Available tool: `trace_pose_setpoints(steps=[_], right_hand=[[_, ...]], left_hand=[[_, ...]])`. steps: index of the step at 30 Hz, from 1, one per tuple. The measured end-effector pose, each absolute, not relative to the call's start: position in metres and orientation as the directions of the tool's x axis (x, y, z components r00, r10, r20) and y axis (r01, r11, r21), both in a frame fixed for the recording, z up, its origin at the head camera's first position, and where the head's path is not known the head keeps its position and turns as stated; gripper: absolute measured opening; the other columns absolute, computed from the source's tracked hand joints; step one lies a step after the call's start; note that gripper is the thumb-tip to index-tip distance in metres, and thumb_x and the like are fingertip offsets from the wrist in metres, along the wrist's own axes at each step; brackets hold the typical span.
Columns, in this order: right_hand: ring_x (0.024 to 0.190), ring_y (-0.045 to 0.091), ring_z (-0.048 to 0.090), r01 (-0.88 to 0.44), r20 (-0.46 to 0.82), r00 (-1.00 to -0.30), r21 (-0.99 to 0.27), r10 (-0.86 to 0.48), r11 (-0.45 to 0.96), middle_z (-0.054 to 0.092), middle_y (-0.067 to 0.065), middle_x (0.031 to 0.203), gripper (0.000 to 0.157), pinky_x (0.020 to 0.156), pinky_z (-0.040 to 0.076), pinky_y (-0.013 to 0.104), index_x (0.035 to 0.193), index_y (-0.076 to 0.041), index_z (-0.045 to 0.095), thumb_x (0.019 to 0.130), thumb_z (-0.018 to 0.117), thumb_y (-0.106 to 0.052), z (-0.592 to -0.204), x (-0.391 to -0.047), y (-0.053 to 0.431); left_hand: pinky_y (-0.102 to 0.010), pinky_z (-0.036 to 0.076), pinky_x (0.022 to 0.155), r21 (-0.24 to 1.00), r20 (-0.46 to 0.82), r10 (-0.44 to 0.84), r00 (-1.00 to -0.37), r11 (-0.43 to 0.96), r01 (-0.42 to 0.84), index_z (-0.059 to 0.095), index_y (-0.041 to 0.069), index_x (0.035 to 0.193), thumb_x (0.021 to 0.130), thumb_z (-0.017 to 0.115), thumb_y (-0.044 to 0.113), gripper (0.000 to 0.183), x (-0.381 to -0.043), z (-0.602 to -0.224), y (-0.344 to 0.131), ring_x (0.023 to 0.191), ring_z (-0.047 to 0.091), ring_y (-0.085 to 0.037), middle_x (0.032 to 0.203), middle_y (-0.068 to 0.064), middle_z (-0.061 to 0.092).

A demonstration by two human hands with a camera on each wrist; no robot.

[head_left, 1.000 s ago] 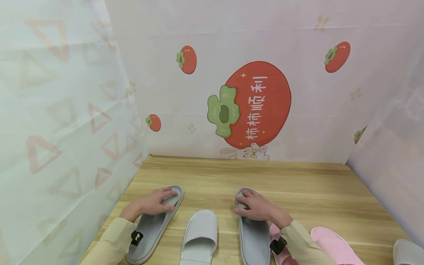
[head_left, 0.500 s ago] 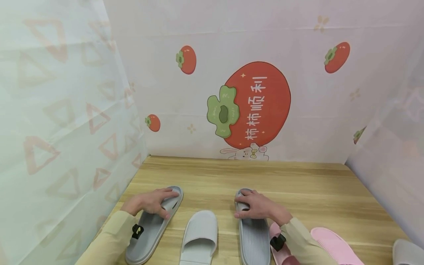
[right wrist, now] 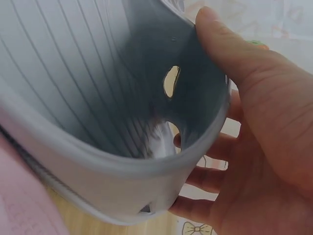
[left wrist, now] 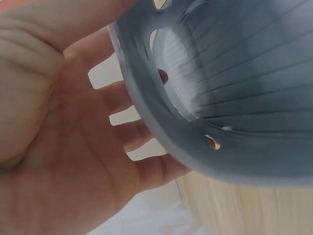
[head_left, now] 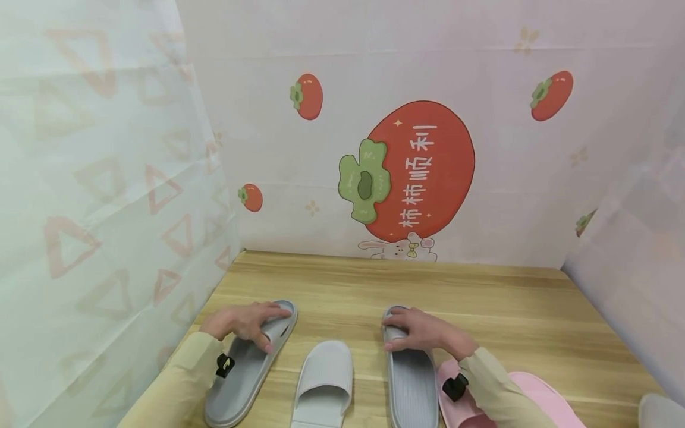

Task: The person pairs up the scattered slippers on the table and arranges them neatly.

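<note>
Two dark grey slippers lie on the wooden board, toes toward the back wall. My left hand (head_left: 247,324) grips the left grey slipper (head_left: 235,389) over its strap, thumb on one side and fingers on the other. On the middle grey slipper (head_left: 413,389), my right hand (head_left: 420,330) holds the strap the same way. In the left wrist view, the fingers pass behind the strap (left wrist: 146,107), which has small holes. The right wrist view looks into the ribbed opening of the other strap (right wrist: 122,166), with the thumb along its edge.
A light grey slipper (head_left: 323,380) sits between the two dark ones. Right of them are a pink slipper (head_left: 455,410), partly under my right sleeve, and another pink slipper (head_left: 540,392). A pale slipper (head_left: 660,411) shows at the far right. A printed back wall (head_left: 299,154) encloses the board (head_left: 342,279).
My left thumb has slid down toward me along the strap's side. The right thumb has shifted slightly toward me as well. Both dark slippers stay in place.
</note>
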State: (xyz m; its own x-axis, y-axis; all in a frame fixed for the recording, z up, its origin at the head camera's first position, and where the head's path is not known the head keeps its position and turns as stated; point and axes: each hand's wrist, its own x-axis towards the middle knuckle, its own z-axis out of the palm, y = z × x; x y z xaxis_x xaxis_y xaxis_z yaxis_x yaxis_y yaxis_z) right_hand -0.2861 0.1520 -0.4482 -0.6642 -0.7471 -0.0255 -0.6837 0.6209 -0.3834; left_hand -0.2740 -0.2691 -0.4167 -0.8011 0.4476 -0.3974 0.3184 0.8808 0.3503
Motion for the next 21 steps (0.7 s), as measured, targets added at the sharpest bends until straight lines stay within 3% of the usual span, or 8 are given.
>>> trace_pose_setpoints(steps=[6, 12, 15, 21], right_hand=[[0.107, 0.022, 0.062, -0.702, -0.006, -0.651, -0.376, -0.759, 0.605, 0.062, 0.008, 0.126, 0.059, 0.091, 0.050, 0.041, 0.125, -0.008, 0.065, 0.087, 0.068, -0.052, -0.4478, -0.2888, 0.1540], [0.115, 0.027, 0.061, -0.664, -0.044, -0.680, -0.389, -0.732, 0.639, 0.061, 0.011, 0.130, 0.064, 0.096, 0.049, 0.045, 0.128, -0.006, 0.064, 0.086, 0.068, -0.055, -0.4469, -0.2880, 0.1555], [0.115, 0.026, 0.061, -0.664, -0.058, -0.674, -0.389, -0.737, 0.638, 0.060, 0.012, 0.132, 0.064, 0.095, 0.050, 0.045, 0.130, -0.006, 0.063, 0.087, 0.067, -0.053, -0.4452, -0.2871, 0.1565], [0.114, 0.025, 0.061, -0.661, -0.064, -0.672, -0.397, -0.738, 0.637, 0.059, 0.014, 0.134, 0.064, 0.095, 0.050, 0.045, 0.132, -0.004, 0.061, 0.088, 0.067, -0.050, -0.4412, -0.2854, 0.1585]], left_hand=[[-0.058, 0.040, 0.102, 0.346, -0.339, 0.493, -0.802, 0.858, 0.381, 0.051, 0.017, 0.142, 0.077, 0.083, 0.034, 0.074, -0.2737, -0.4161, -0.2719, 0.131, 0.044, -0.039, 0.147, -0.020, 0.043], [-0.049, 0.045, 0.095, 0.359, -0.295, 0.537, -0.791, 0.829, 0.429, 0.056, 0.014, 0.138, 0.075, 0.083, 0.033, 0.071, -0.2745, -0.4163, -0.2721, 0.116, 0.052, -0.031, 0.132, -0.017, 0.054], [-0.042, 0.047, 0.088, 0.365, -0.259, 0.582, -0.771, 0.798, 0.479, 0.057, 0.009, 0.135, 0.076, 0.080, 0.030, 0.067, -0.2748, -0.4150, -0.2716, 0.105, 0.054, -0.024, 0.122, -0.016, 0.059], [-0.039, 0.047, 0.083, 0.400, -0.250, 0.580, -0.775, 0.791, 0.463, 0.057, 0.008, 0.136, 0.077, 0.080, 0.032, 0.068, -0.2769, -0.4124, -0.2707, 0.097, 0.053, -0.023, 0.118, -0.018, 0.058]])
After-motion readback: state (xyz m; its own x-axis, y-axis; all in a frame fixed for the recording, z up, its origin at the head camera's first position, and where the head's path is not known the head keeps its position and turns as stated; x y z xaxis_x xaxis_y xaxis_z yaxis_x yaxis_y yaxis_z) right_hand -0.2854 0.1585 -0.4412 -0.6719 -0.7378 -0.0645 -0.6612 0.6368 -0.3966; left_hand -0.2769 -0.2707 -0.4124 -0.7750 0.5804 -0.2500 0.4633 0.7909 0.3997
